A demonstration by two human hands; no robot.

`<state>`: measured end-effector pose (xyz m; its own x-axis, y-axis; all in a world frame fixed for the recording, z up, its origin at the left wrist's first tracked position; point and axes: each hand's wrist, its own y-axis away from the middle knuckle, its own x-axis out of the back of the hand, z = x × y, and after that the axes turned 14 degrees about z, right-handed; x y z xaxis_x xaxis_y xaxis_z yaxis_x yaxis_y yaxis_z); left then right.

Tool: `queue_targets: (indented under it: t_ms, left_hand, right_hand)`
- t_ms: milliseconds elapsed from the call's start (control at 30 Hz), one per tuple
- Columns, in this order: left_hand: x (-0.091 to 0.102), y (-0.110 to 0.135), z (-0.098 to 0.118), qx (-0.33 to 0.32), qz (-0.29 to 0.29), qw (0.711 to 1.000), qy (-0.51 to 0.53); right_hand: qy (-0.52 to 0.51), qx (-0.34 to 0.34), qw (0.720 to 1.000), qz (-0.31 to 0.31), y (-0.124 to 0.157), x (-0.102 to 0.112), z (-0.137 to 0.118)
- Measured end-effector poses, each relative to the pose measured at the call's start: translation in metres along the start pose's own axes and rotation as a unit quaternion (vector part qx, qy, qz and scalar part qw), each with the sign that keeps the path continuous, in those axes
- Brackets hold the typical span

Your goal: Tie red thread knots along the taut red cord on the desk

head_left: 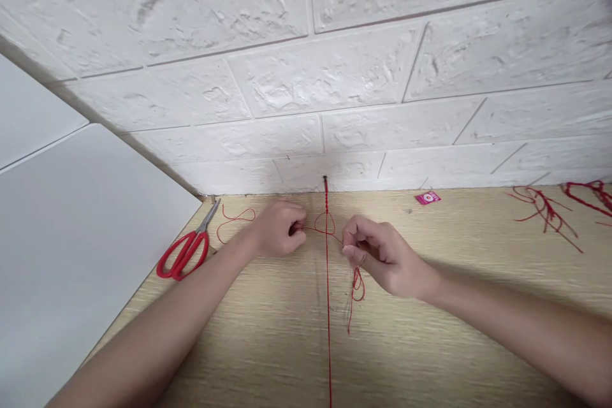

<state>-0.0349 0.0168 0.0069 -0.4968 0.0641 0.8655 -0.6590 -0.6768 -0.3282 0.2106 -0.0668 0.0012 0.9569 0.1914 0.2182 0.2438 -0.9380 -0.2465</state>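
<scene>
**Thin red thread crossing a taut cord between two hands**

A taut red cord (328, 319) is running above the tabletop (268, 325) from a small dark anchor (325, 177) at the foot of the wall (335, 76) towards the lower edge of the view; what is tensioning its near end is not showing. Close to the anchor, the cord is carrying a thicker, knotted section (326, 199). Just below this, a red thread (337, 238) is forming an open loop (333, 225) about the cord; which strand is lying on top is too fine to tell.

The left hand (282, 227) is keeping its fingers curled around the thread on one side, while the right hand (377, 252) is pinching it between thumb and fingers on the other. A slack bundle (357, 287) is hanging below the right hand.

The thread is looking very light, limp and possibly slippery, so it is probably responding to small pulls and tangling readily wherever slack is gathering. A fingertip pinch just outside the loop, on either side, is seeming the surest hold; the taut cord is likely serving best left straight and ungripped.
</scene>
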Motion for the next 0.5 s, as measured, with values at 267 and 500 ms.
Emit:
queue_targets:
  t_ms: [267, 500]
  left_hand:
    - [0.001, 0.000, 0.001, 0.006, 0.000, 1.000, 0.014]
    - [0.011, -0.002, 0.004, -0.018, -0.038, 0.999, -0.031]
  right_hand:
    - [0.367, -0.011, 0.924, 0.110, -0.009, 0.001, 0.004]
    - [0.449, 0.084, 0.880, 0.130, -0.009, 0.000, 0.002]
